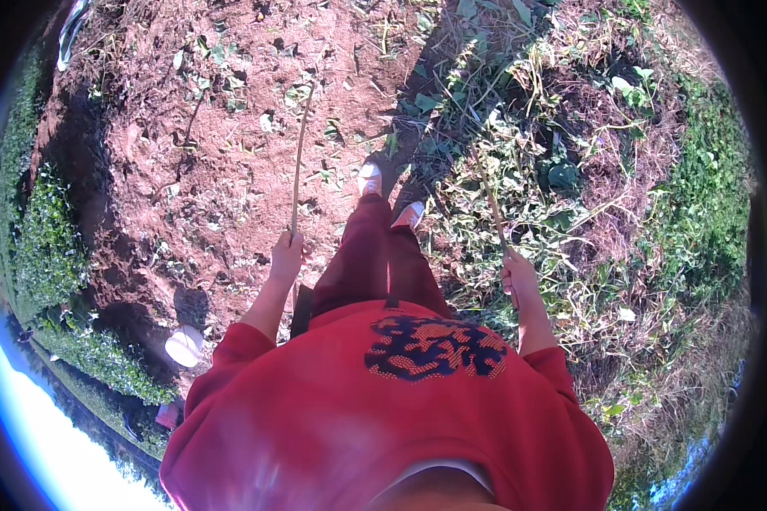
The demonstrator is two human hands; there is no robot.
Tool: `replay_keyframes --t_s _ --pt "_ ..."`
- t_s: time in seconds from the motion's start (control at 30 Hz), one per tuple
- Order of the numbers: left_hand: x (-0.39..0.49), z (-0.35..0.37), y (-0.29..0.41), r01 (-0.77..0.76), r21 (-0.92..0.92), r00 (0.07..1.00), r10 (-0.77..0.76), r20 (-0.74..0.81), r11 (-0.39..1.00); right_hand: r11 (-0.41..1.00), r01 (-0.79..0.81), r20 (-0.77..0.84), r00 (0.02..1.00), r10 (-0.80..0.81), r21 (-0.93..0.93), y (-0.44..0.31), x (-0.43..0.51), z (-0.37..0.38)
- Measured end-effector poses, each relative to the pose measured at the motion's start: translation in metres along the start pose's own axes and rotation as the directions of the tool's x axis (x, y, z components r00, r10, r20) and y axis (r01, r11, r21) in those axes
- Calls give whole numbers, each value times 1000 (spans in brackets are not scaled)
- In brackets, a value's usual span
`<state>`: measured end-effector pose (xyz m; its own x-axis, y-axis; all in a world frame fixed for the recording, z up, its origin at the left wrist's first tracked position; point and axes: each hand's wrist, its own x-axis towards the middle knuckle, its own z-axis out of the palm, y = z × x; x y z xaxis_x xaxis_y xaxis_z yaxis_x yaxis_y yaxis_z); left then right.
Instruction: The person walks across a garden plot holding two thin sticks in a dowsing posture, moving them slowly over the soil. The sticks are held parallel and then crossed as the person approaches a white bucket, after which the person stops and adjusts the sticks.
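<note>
My left hand (pixel 286 257) is closed around a long thin wooden stick (pixel 301 150), which points away from me over bare reddish soil. In my right hand (pixel 519 274) is another thin wooden stick (pixel 489 195); its far part lies over cut leaves and stems, and a short end shows behind the hand. The hands are well apart, one on each side of my legs. The far tips of both sticks are hard to make out against the ground.
Reddish soil (pixel 230 147) with scattered leaves spreads ahead and left. A heap of wilted vines (pixel 486 147) lies ahead to the right. A white bucket (pixel 184 345) stands at the left, near green plants (pixel 48 249). Taller greenery (pixel 709 191) grows at the far right.
</note>
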<state>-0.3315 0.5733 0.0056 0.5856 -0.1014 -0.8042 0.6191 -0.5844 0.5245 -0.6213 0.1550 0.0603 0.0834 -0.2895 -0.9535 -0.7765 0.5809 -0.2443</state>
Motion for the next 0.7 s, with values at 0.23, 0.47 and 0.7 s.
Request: replay_keyframes --t_s 0.23,0.47,0.7 --pt "-7 14 -8 33 51 998 -36 52 998 989 142 246 958 -150 49 -74 21 92" --pt "-9 7 -5 82 134 991 -95 92 988 314 134 34 952 -304 -940 -4 93 65" --pt "-9 1 -15 113 74 991 -118 62 991 -151 -136 -141 990 22 -979 116 -39 -127"
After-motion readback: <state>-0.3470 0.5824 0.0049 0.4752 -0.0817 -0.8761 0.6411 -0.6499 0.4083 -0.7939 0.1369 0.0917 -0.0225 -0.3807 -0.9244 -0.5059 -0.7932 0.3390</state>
